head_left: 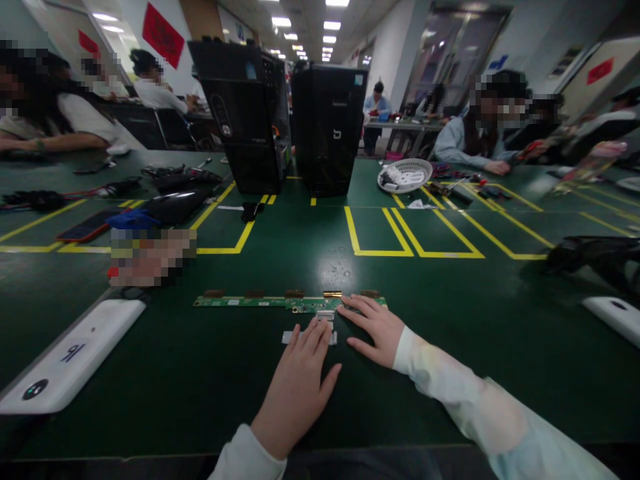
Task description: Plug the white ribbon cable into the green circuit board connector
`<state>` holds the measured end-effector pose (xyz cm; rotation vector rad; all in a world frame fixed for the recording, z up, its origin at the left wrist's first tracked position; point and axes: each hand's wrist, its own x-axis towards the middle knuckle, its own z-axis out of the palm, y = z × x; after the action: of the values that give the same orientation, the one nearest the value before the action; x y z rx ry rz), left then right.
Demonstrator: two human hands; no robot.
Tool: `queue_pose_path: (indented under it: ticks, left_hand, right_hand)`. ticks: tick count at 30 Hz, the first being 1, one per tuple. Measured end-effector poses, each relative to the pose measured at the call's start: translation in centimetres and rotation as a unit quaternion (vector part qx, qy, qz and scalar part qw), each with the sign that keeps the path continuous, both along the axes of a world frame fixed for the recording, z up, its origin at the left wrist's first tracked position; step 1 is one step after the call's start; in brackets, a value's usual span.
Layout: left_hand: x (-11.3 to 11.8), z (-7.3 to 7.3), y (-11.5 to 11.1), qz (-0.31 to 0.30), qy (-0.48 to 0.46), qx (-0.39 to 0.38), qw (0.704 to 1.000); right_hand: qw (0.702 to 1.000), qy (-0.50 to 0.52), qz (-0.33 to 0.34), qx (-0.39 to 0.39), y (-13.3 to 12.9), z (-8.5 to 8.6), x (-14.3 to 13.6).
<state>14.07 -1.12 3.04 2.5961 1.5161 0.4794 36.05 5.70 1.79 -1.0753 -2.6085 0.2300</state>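
A long, narrow green circuit board (245,302) lies across the green table, with several brown flex tabs along its far edge. A white connector piece (325,315) sits at the board's near edge, and a pale strip (290,337) lies just below it. My left hand (303,373) rests with fingers stretched over that strip, fingertips at the connector. My right hand (375,330) lies flat with spread fingers, its fingertips on the board's right part. The fingers cover some of the strip and of the board.
Two black computer towers (327,133) stand at the back. A white basket (406,175) holds parts. White devices lie at left (75,353) and right (615,317). Yellow tape (383,253) marks the table. Cables (37,199) lie at the left. Several people sit around.
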Motion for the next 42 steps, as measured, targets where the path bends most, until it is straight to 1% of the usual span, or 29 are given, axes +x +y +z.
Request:
queue_pose_path:
  ticks: [6,15,23,29,34,38,42]
  left_hand:
    - [0.4,0.1,0.1,0.005,0.021,-0.002,1.0]
    - [0.4,-0.1,0.3,0.001,0.019,0.002,1.0]
    - [1.0,0.3,0.3,0.015,0.042,-0.003,0.999]
    - [0.9,0.4,0.3,0.021,0.037,0.001,0.999]
    - [0.9,0.6,0.4,0.023,0.036,0.014,0.999]
    - [1.8,1.0,-0.2,0.002,0.025,0.04,0.999]
    - [3.1,1.2,-1.0,-0.015,0.001,0.019,1.0]
  right_hand:
    - [1.0,0.009,-0.001,0.009,0.0,-0.3,0.0]
    - [1.0,0.012,0.003,0.015,0.0,-0.3,-0.1]
    - [1.0,0.012,0.001,0.013,-0.1,-0.4,-0.1]
    - [1.0,0.018,0.009,0.02,0.1,-0.8,0.0]
    - [0.999,0.016,0.002,0.033,0.1,-1.1,-0.2]
    - [0.999,0.019,0.002,0.039,0.2,-1.2,-0.2]
    - [0.999,0.007,0.009,0.04,0.4,-1.5,-0.1]
